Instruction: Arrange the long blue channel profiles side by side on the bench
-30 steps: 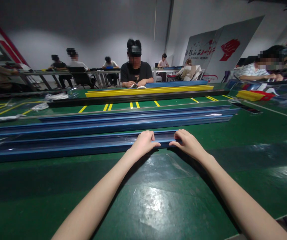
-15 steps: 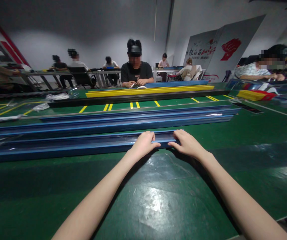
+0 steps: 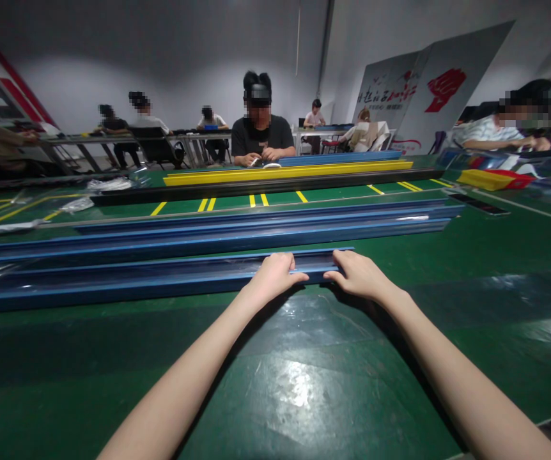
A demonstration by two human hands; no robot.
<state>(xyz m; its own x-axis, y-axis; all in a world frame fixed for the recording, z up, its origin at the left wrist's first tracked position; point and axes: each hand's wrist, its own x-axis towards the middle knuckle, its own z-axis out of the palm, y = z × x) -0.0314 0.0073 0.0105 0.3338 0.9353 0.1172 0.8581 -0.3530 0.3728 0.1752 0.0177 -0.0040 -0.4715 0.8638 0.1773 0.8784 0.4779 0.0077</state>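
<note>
A long blue channel strip [image 3: 136,283] lies across the green table [image 3: 275,396], its right end in front of me. My left hand [image 3: 278,275] grips its near wall, thumb on the near side and fingers bent over into the channel. Close to the right end, my right hand [image 3: 352,271] holds the same strip in the same way, a small gap between the two thumbs. Clear plastic film shows inside the strip at the left. The fingertips of both hands are partly hidden within the channel.
Behind lie more blue strips [image 3: 256,230], then a black strip [image 3: 275,186] and a yellow strip [image 3: 287,172]. Clear film [image 3: 448,300] covers part of the table. A phone-like dark slab [image 3: 481,204] and yellow tray [image 3: 481,179] lie right. A person [image 3: 262,134] sits opposite.
My left hand has shifted very slightly to the left along the strip. Both hands keep their grip, and the strip stays where it was.
</note>
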